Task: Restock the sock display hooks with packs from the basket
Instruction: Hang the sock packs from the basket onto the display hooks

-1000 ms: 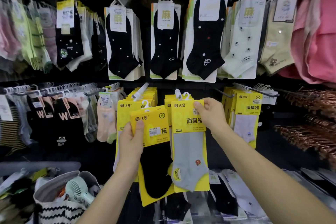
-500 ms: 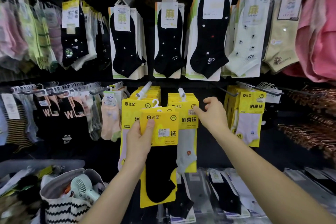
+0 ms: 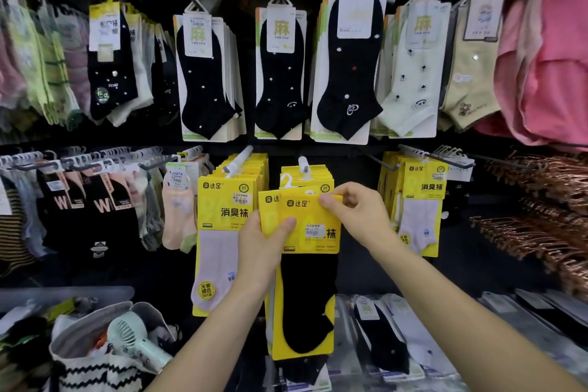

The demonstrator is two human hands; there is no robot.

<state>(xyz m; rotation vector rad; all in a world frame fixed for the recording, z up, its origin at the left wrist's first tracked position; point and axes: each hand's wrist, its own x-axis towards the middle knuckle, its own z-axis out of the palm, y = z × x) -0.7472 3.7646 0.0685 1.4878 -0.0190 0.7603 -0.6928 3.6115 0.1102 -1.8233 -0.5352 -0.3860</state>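
The left grip (image 3: 259, 248) curls round two yellow packs (image 3: 307, 302) just below the hook (image 3: 304, 165); the right grip (image 3: 358, 212) pinches the front one's top corner. Others hang on that hook behind them.

Black-sock pack (image 3: 307, 280): yellow card, upright, just in front of and below the middle display hook (image 3: 304, 165). Second yellow pack (image 3: 269, 200) sits behind it, offset left. Left hand (image 3: 264, 248) grips both, right hand (image 3: 359, 216) pinches the front pack's top edge. The hook carries a stack of yellow packs (image 3: 319, 183).
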